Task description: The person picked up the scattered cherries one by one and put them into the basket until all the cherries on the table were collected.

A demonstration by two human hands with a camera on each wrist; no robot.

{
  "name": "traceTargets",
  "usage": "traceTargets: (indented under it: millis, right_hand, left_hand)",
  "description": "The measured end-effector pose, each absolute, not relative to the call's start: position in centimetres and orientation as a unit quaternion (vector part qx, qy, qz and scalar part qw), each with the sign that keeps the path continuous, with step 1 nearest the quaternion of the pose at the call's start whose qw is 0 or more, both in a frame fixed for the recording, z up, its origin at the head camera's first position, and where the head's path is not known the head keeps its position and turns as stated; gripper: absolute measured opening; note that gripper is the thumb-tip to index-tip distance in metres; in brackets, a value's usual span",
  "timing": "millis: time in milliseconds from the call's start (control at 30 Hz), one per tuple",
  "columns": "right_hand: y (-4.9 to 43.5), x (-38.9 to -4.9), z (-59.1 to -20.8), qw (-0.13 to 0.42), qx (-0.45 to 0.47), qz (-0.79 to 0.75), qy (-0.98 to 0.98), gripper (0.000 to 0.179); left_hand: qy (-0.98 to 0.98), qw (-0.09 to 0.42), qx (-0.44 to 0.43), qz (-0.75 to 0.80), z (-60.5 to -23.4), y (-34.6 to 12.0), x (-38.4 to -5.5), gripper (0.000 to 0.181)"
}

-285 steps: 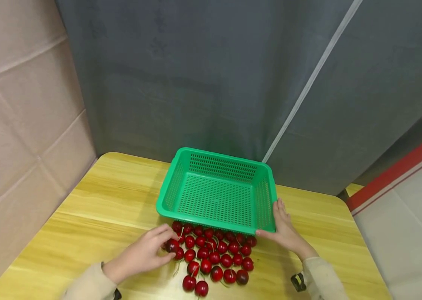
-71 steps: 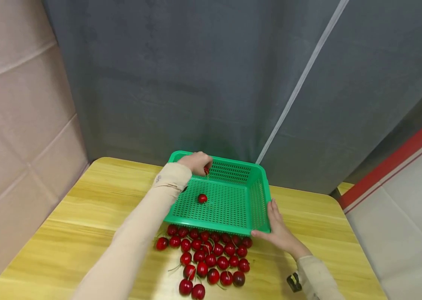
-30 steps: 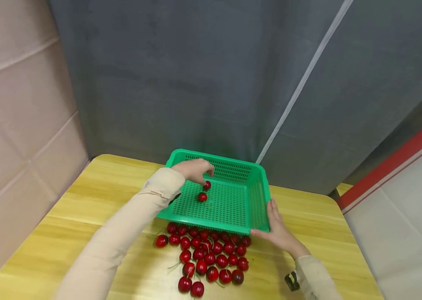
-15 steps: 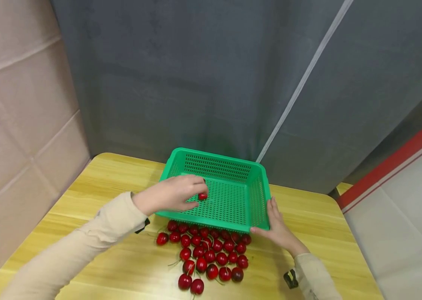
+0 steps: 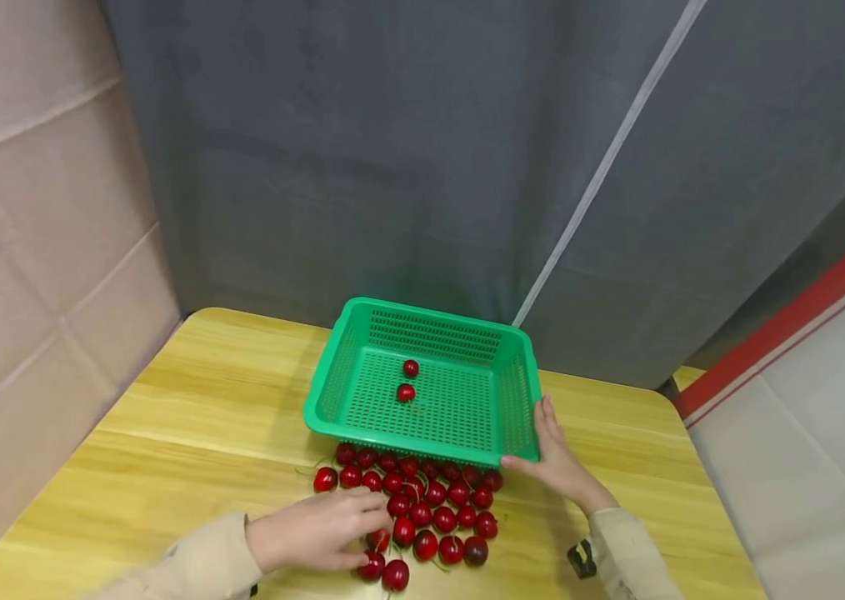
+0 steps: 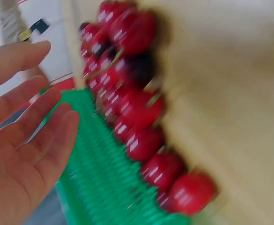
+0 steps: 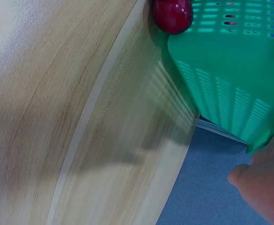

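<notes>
Three views of one desk (image 5: 242, 392): one broad from the head, two close from the wrists.
The head camera looks forward and down from above the near side, taking in the whole green basket (image 5: 392, 438), the cherries (image 5: 420, 513), left hand (image 5: 325, 533), right hand (image 5: 561, 462) and grey curtain (image 5: 362, 167) behind; the left wrist camera looks closely past its fingers (image 6: 52, 136), the scene turned sideways; the right wrist camera faces the basket's outer side from nearby; basket and cherries appear in all three.
</notes>
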State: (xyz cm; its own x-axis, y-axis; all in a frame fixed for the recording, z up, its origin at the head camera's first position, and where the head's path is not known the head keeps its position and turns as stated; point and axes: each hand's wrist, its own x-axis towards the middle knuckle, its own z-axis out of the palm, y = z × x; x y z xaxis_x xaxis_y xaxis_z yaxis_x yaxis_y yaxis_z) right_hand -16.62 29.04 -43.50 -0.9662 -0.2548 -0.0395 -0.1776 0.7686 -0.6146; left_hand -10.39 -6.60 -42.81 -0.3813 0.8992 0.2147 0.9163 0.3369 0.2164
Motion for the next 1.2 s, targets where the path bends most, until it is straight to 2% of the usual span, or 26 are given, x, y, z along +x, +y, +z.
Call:
traceTargets:
  millis: [133, 367, 500, 767, 1200]
  right_hand:
    - [29.1, -16.6, -43.4, 0.061, -0.115, -0.321, 0.938, 0.112]
    - [29.1, -16.7, -43.5, 0.056, -0.119, -0.316, 0.940, 0.111]
    - [29.1, -16.7, -43.5, 0.055, -0.120, -0.318, 0.939, 0.111]
    - [29.0, -16.7, -43.4, 0.054, -0.117, -0.323, 0.938, 0.111]
    - [29.1, -16.7, -43.4, 0.053, -0.117, -0.320, 0.939, 0.111]
  left_hand:
    - [-0.810, 0.021, -0.562, -0.167, -45.0, -6.3, -9.7, 0.034]
    - [-0.809, -0.020, -0.557, -0.189, -46.8, -6.1, -9.2, 0.034]
    - [-0.810, -0.018, -0.556, -0.188, -47.4, -5.9, -9.2, 0.032]
    - [-0.805, 0.016, -0.570, -0.163, -47.9, -5.6, -9.1, 0.020]
    - [-0.804, 0.004, -0.568, -0.176, -47.2, -5.4, -9.4, 0.020]
